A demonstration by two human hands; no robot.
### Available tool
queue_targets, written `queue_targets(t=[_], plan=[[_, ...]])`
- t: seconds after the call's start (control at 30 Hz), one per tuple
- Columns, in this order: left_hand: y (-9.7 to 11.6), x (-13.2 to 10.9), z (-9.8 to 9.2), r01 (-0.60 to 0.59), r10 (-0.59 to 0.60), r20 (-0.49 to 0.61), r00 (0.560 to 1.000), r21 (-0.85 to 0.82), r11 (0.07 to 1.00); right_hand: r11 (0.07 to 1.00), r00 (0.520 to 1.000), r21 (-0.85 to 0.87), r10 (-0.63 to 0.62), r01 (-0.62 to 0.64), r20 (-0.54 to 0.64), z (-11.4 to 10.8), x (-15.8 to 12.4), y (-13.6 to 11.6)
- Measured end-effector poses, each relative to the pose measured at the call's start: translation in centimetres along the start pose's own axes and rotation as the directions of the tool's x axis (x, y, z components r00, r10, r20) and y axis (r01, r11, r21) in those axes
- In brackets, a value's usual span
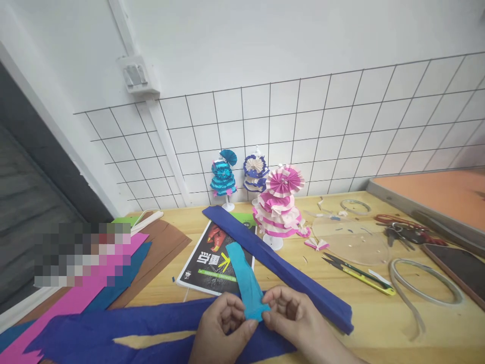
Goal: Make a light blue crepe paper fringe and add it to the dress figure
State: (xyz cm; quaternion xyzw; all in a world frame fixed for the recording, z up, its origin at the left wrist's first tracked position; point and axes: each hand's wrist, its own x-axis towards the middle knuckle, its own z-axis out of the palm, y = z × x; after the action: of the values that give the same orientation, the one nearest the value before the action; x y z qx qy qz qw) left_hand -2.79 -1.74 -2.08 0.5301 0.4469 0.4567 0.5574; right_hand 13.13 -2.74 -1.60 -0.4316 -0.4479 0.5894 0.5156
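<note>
left hand (225, 328) and right hand (290, 316) pinch turquoise paper (244, 278) by its near edge; rightward, tabletop (333, 280) shows between blue fold (288, 271) and snips (364, 278).

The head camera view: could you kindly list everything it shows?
Wooden table: one, yellowish, foreground
Narrow paper strip: one, turquoise, front centre
Printed booklet: one, mostly black, table centre
Long paper bands: at least two, dark blue, centre and front
Tiered paper figures: three, turquoise, navy, pink, back
Paper bow: one, pink-cream, beside pink figure
Flat paper sheets: several, pink, blue, brown, left
Slender rod: one, white, left
Slim snips: one, yellow-black, right
Coiled strips: two, translucent, right
Key bunch: one, dark, right
Phone-like slab: one, dark, right edge
Flat board: one, orange, far right
Wire grid: one, black, behind figures
Square fitting: one, white, upper left
Wall: one, white, behind
Left hand, right hand: one each, bare, pinching the strip
</note>
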Motion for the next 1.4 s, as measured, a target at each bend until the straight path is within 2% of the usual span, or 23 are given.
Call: queue_targets(t=[0.13,0.23,0.4,0.57,0.7,0.87,1.13,1.23,1.4], plan=[[0.0,-0.2,0.6,0.020,0.002,0.120,0.993,-0.182,0.983,0.999,0.999,-0.032,-0.023,0.024,0.037,0.3,-0.4,-0.4],[-0.2,-0.2,0.8,0.025,0.017,0.164,0.986,-0.253,0.967,0.997,0.996,-0.076,-0.018,0.025,0.082,0.4,-0.6,-0.6],[0.2,-0.2,0.6,0.027,-0.005,0.121,0.993,-0.182,0.983,0.993,0.996,-0.109,-0.038,0.048,0.084,0.3,-0.6,-0.2],[0.7,-0.3,0.6,0.025,-0.010,0.092,0.996,-0.164,0.986,0.997,0.994,-0.072,-0.020,0.028,0.103,0.2,-0.6,0.0],[-0.1,-0.1,0.2,0.003,0.000,0.067,0.998,-0.049,0.999,0.996,0.996,-0.077,-0.027,0.033,0.085,0.2,-0.6,-0.2],[-0.5,0.0,-0.2,-0.077,0.076,0.014,0.997,0.119,0.990,0.980,0.998,-0.186,-0.064,0.067,0.025,0.0,-0.4,-0.4],[-0.3,0.1,-0.4,-0.129,0.122,0.047,0.991,0.222,0.966,0.946,0.993,-0.305,-0.092,0.109,0.071,-0.2,-0.3,0.0],[0.4,0.1,-0.5,-0.171,0.148,0.090,0.985,0.348,0.922,0.893,0.985,-0.414,-0.156,0.174,0.079,-0.2,-0.4,-0.4],[1.4,0.3,-0.7,-0.287,0.251,0.143,0.957,0.567,0.772,0.832,0.966,-0.490,-0.226,0.259,0.126,-0.2,-0.3,-1.1]])
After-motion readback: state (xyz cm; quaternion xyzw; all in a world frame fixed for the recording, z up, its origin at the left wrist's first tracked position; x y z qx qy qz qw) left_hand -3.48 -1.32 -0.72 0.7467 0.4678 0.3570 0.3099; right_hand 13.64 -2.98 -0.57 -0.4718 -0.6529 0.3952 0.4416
